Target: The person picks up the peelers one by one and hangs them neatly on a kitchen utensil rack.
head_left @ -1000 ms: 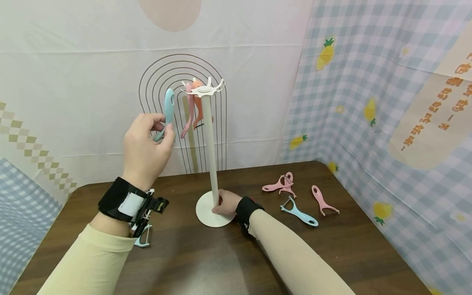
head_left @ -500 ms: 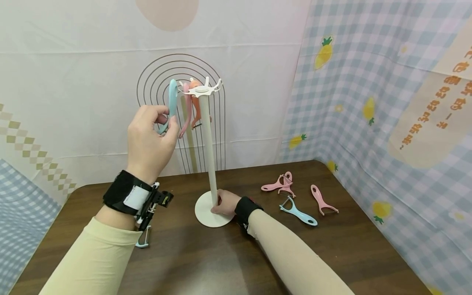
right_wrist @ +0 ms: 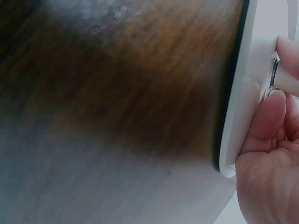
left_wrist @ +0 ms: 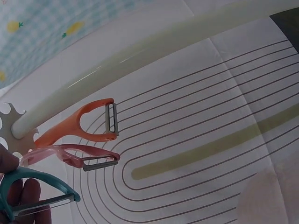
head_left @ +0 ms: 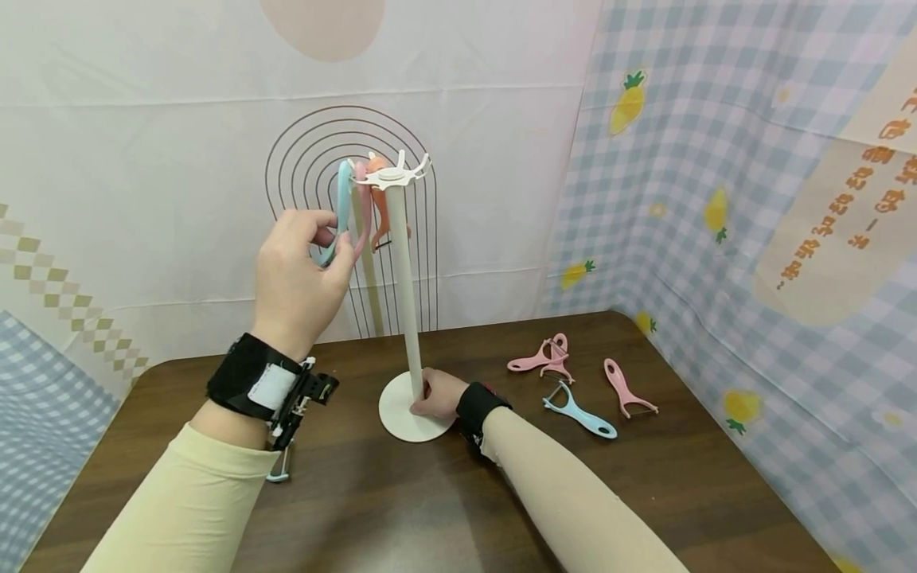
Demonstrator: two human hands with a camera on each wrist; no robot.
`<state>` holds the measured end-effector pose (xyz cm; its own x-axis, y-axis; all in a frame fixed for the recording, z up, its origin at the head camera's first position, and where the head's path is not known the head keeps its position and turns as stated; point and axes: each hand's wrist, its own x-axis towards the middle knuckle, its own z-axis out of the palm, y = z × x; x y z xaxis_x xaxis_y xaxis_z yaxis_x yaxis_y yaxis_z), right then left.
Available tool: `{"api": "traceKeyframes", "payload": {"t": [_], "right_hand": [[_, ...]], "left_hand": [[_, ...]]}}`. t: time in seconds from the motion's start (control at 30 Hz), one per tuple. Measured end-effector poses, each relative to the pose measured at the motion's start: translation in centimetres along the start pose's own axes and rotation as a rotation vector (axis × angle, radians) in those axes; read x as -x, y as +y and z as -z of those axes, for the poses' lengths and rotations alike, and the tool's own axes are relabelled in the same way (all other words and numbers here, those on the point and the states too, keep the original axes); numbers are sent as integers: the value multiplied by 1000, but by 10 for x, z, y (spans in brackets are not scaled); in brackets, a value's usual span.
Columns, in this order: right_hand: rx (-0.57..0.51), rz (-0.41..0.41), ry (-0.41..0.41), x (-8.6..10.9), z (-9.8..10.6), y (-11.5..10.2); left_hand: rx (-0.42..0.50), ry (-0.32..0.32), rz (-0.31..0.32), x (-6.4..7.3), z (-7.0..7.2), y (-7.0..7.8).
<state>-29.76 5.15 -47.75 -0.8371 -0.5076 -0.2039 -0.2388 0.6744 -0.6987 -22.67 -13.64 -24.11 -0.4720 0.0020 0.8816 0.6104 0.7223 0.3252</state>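
Observation:
Pinched between the thumb and fingers of my left hand (head_left: 304, 259) is a light blue peeler (head_left: 344, 195), its handle end up against a hook at the left of the white stand (head_left: 403, 278). Whether the hook passes through the handle's hole cannot be seen. Beside it a pink peeler (left_wrist: 70, 155) and an orange peeler (left_wrist: 70, 130) hang from the stand's top, blades down. Low on the pole, just above the round base (head_left: 401, 420), my right hand (head_left: 440, 392) grips the stand; the right wrist view shows thumb and fingers around the pole's foot (right_wrist: 286, 80).
On the brown table (head_left: 501, 485) to the right lie two crossed pink peelers (head_left: 544, 358), a blue peeler (head_left: 582, 415) and another pink peeler (head_left: 626, 390). A further blue peeler (head_left: 279, 476) is partly hidden under my left wrist. Curtains hang behind.
My left hand has carried the blue peeler right to the stand's left hook, rising and then dipping slightly. The right hand has stayed at the pole's foot.

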Motion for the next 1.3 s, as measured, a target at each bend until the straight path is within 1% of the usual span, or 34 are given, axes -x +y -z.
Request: {"api": "traceKeyframes", "payload": {"t": [0.2,0.3,0.57,0.8,0.93,1.07,1.17,1.23,1.3], "right_hand": [[4,-4,4,1,1,-1],[2,-4,4,1,0,-1],[-8,3,9,-1,0,2],[4,-9,6,2,0,-2],[4,-10,7,3,1,-3],[-8,-7,6,4,1,-1],[-13,-6,0,3,0,1],[-13,-4,-6,1,0,2],[-17,7,-8,0,0,3]], "left_hand": [[-24,-44,-13,1,0,1],[-27,-56,-14,2,0,0],[-47,-77,-30,4,-2,-1],[-77,-73,-75,3,-4,0],[-72,-95,-73,4,-4,-1],[-59,-136,-70,11,-2,-5],[-49,-172,-67,21,2,-11],[-51,-196,-51,29,7,-17],[-59,-231,-21,38,12,-24]]}}
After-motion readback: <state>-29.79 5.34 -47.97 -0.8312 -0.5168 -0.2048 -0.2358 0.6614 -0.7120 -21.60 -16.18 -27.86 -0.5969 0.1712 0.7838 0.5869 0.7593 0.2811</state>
